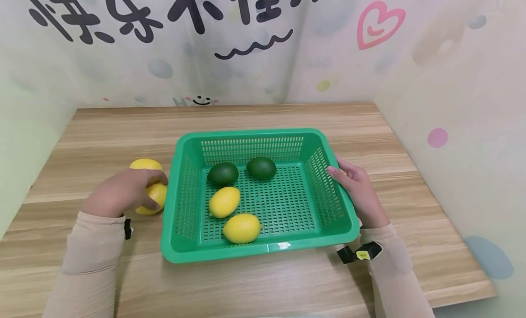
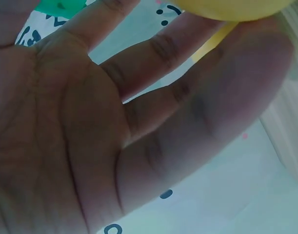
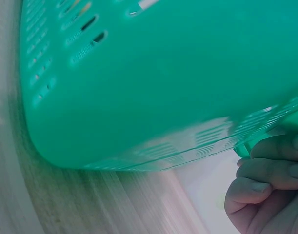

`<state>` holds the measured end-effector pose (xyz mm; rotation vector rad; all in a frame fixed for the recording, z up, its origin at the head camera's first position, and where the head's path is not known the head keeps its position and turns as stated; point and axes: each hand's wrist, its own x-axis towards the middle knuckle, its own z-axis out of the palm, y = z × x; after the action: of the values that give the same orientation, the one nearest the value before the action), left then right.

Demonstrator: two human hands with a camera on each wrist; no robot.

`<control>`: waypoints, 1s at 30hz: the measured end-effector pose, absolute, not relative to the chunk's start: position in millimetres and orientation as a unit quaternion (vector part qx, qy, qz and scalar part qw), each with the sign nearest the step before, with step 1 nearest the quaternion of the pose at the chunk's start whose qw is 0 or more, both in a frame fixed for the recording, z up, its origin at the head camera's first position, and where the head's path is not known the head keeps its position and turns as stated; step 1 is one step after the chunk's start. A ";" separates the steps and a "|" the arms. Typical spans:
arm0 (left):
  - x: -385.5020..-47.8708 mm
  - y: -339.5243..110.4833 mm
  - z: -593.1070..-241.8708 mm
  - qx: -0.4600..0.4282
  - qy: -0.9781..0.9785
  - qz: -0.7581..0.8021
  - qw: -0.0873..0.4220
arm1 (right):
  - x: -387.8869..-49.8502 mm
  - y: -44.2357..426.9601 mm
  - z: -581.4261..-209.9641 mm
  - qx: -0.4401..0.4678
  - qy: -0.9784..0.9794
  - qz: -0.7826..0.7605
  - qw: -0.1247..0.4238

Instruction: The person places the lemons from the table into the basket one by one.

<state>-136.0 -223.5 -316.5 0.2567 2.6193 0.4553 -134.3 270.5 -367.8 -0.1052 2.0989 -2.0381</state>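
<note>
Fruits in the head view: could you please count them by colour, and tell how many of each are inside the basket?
Yellow fruits: 4 (2 inside the green basket, 2 outside it, at the left hand)
Dark green fruits: 2 (both inside the basket)
Total: 6

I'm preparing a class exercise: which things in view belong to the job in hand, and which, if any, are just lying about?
In the job:
- green perforated plastic basket, gripped by the right hand
- two oval yellow lemons inside
- two oval dark green fruits inside
- two more yellow lemons outside, at the left hand

Only surroundings:
- pale wood-grain tabletop
- white printed wall
</note>
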 end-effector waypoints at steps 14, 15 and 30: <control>-135.3 -229.5 -320.5 0.119 0.953 0.170 0.219 | -135.1 270.7 -367.7 -0.045 0.715 -0.690 0.101; -134.3 -230.9 -319.2 0.118 0.955 0.171 0.212 | -134.9 270.7 -367.6 -0.044 0.715 -0.690 0.102; -127.5 -241.8 -300.9 0.107 0.966 0.167 0.168 | -135.1 271.0 -367.3 -0.039 0.710 -0.695 0.106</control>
<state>-127.5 -241.8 -300.9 0.3038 2.7475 0.4755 -135.1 271.0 -367.3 -0.1162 2.0919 -2.0458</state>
